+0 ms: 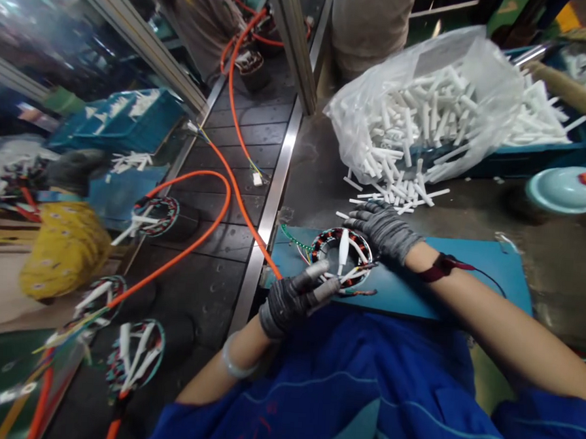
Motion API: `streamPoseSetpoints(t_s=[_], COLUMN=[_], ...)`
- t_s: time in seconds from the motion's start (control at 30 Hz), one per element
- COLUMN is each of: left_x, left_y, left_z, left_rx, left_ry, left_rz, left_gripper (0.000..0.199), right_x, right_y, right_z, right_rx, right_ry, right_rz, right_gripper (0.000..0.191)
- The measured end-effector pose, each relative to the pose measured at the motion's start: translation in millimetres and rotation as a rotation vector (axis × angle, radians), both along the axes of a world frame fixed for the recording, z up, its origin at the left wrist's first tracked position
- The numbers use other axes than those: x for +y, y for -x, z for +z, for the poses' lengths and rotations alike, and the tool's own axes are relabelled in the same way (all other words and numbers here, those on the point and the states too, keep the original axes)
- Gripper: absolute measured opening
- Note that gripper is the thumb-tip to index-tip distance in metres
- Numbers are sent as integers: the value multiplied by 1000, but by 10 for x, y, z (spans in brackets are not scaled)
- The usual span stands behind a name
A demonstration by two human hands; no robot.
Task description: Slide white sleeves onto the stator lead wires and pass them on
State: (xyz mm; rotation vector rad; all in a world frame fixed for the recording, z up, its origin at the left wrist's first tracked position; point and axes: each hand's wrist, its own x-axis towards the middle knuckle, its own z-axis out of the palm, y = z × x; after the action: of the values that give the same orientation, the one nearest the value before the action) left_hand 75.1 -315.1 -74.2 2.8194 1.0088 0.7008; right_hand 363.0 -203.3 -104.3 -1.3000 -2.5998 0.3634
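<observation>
On a blue mat [471,271] sits a ring-shaped motor stator [316,247] with dark red-and-black windings, white sleeves and loose coloured leads. My left hand [293,301], in a grey glove, is at its near left side. Its thumb and finger close about a white-sleeved wire [352,274], partly hidden by the fingertips. Beyond the stator's right rim, my right hand [383,231], also gloved, has its fingers stretched over the mat's far edge, beside loose white tubes [402,192]. One short white tube [342,215] lies by its fingertips.
A clear plastic bag [352,111] of white tubes spills from a blue bin [532,157]. A light-blue lidded container [564,189] stands right. Leftward, past a metal rail [269,198], a conveyor [208,241] carries stators and orange cables [235,105]. A co-worker's gloved hand [74,169] is beyond.
</observation>
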Motion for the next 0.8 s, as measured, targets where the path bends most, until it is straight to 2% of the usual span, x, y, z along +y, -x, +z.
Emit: streamPoseSetpoints(t_s=[0.13, 0.2, 0.27, 0.33, 0.4, 0.53, 0.63, 0.7, 0.8], left_x=[44, 49, 61, 86, 118, 177, 217, 249, 300], left_y=[-34, -36, -40, -48, -57, -70, -84, -100, -132], left_z=[160, 213, 239, 255, 273, 317, 329, 332, 360], left_rx=[61, 73, 76, 83, 95, 117, 161, 221, 346], left_ry=[49, 81, 128, 168, 180, 147, 163, 172, 134], left_rz=[-45, -44, -53, -68, -79, -82, -109, -122, -125], left_gripper=[34, 35, 37, 38, 38, 36, 38, 40, 44], right_x=[-293, -532, -773, -955, -1049, -1038, -974, -932, -906], right_y=[-303, -395, -422, -406, -385, -397, -396, -353, -248], right_z=[192, 375, 576, 739, 825, 829, 843, 877, 892], right_rx=[154, 416, 623, 673, 669, 664, 645, 618, 477], right_ry=[-60, -86, -58, 56, 133, 207, 258, 226, 75], right_rz=[-184, -380, -448, -433, -430, -411, -300, -189, -41], right_gripper=[35, 34, 38, 29, 23, 29, 29, 29, 37])
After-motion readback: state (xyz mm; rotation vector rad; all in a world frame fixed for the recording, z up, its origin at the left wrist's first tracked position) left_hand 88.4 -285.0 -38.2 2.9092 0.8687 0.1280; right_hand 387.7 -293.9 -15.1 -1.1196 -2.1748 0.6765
